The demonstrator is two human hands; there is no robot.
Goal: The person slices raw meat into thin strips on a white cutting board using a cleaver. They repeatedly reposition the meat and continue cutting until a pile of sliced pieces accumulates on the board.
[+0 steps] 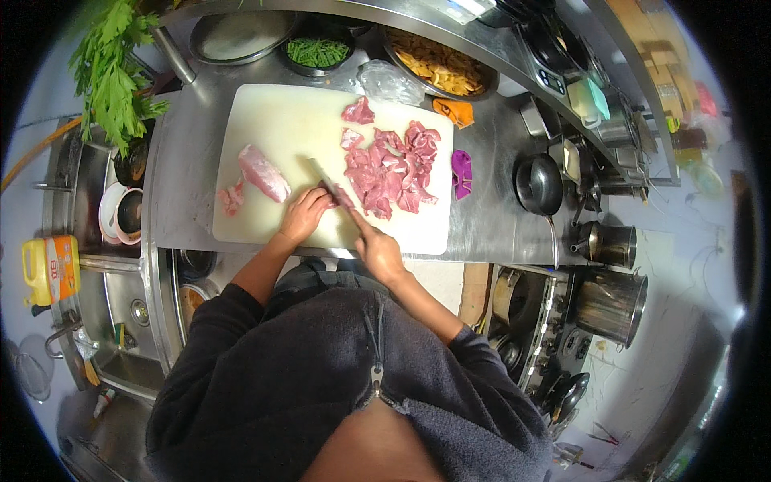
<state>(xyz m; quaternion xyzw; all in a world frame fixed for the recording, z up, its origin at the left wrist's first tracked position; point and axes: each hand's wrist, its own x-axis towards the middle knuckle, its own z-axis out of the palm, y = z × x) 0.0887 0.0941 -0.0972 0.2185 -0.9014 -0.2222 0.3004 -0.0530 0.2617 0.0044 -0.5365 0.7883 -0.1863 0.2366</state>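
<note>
A white cutting board [289, 114] lies on a stainless steel counter before me. My right hand [380, 250] grips the handle of a kitchen knife [328, 176], whose blade points away and to the left. Beside the blade, my left hand [305, 212] presses with its fingertips on a small piece of raw meat [330, 203], mostly hidden by fingers and blade. Sliced raw meat [391, 169] is heaped right of the knife. To the left rest a larger chunk of meat [264, 173] and some pale trimmings [231, 197].
Behind the board stand a bowl of cut green vegetables [319, 53], a plastic bag [391, 83] and a large bowl of yellow slices [446, 63]. Orange [453, 112] and purple [462, 175] cloths flank its right side. A black pan [539, 184] sits farther right; a sink [129, 289] is left.
</note>
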